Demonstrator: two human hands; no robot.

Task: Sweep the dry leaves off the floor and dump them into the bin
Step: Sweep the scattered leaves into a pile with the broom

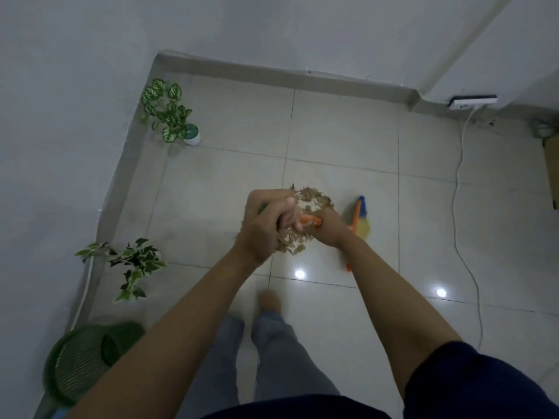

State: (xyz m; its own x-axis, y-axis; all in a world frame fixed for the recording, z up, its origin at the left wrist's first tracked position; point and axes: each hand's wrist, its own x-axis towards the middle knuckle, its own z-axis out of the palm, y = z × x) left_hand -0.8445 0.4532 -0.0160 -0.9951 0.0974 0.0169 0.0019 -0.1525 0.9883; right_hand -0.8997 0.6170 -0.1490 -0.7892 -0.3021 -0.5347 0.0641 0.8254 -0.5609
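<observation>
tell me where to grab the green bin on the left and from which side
Take the green bin by its rim, coming down from above on the side nearest the feet. It looks tipped over, its mouth turned right, so the round rim edge is the exposed part to take. The mesh wall looks too wide for one hand. Both hands are busy on the orange handle, so free one first.
</observation>
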